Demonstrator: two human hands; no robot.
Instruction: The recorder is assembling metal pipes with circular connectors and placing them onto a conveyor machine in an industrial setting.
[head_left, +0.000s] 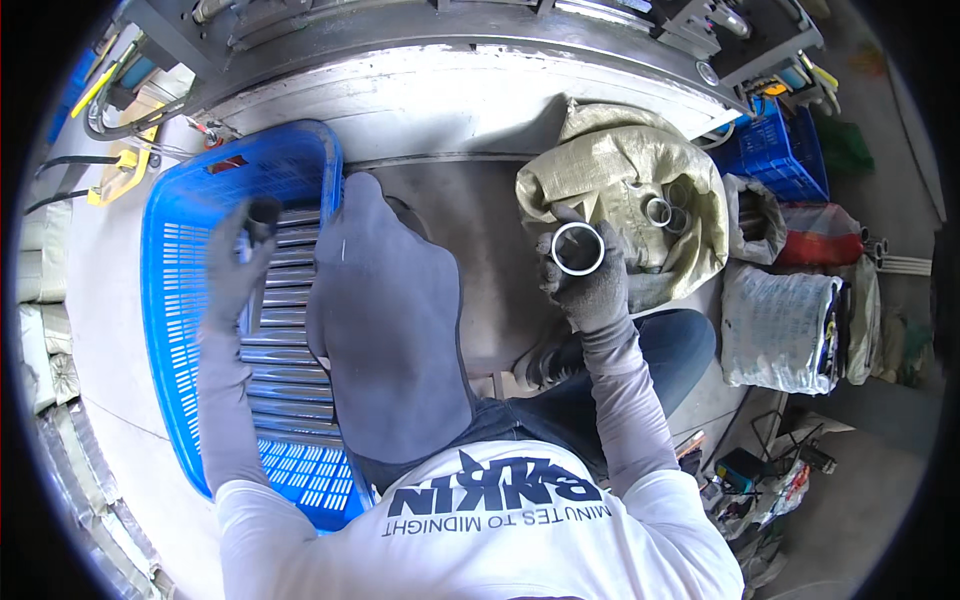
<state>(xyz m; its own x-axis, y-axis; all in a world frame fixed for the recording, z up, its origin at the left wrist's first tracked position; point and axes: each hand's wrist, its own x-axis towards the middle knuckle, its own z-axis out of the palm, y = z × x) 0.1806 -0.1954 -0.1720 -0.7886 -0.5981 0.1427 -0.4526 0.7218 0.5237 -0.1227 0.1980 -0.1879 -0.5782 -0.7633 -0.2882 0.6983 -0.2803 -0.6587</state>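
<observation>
My left hand (232,275), in a grey glove and smeared by motion, is over the blue plastic basket (155,300) at the left. Its fingers are around a dark metal tube (262,212) with a round open end. Below it, several shiny metal tubes (290,362) lie side by side across the basket. My right hand (598,295), also gloved, is closed around another metal tube (601,250), whose bright round rim faces up; its length is hidden by the hand. Just beyond that hand, an open woven sack (560,180) holds several tubes (658,211) with their round ends showing.
A grey cloth (385,320) covers my left leg, beside the basket. Machinery on a white base (450,100) runs along the far side. To the right are a blue crate (770,155), a red bag (825,235) and a plastic-wrapped bundle (780,330).
</observation>
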